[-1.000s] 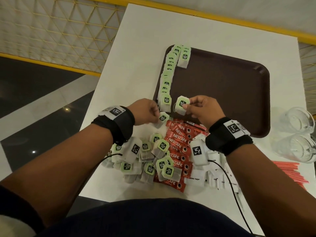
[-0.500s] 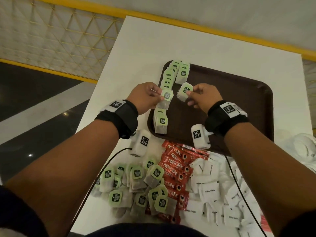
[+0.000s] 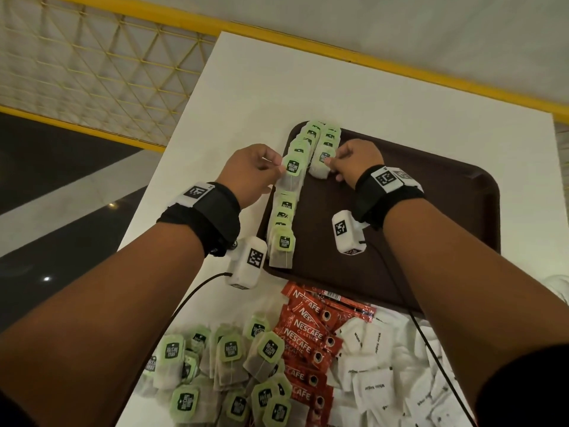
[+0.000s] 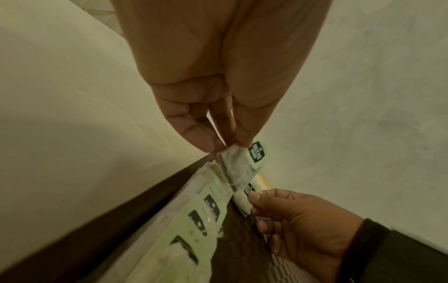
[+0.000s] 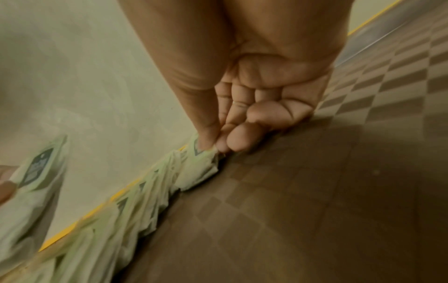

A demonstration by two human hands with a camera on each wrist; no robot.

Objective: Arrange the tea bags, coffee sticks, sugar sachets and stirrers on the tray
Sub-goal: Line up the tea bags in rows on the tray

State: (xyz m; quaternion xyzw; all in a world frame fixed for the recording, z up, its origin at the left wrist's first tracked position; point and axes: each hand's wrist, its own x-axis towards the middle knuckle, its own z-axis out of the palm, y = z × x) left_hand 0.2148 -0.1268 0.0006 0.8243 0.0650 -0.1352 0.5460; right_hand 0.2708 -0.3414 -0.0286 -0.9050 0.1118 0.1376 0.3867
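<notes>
A dark brown tray (image 3: 415,229) lies on the white table. A row of green-tagged tea bags (image 3: 284,217) runs along its left edge, with a shorter second row (image 3: 329,138) beside it at the far end. My left hand (image 3: 255,171) pinches a tea bag (image 3: 292,174) (image 4: 238,166) just above the long row. My right hand (image 3: 348,161) pinches another tea bag (image 3: 321,163) (image 5: 198,170) and holds it down at the near end of the short row.
On the table near me lie a heap of loose tea bags (image 3: 221,365), red Nescafe coffee sticks (image 3: 311,337) and white sugar sachets (image 3: 378,374). The table's left edge (image 3: 160,177) drops to a dark floor. A yellow rail (image 3: 369,57) runs beyond the table.
Both hands carried their tea bags from the near pile forward over the tray. The right hand has lowered its bag to the end of the short row.
</notes>
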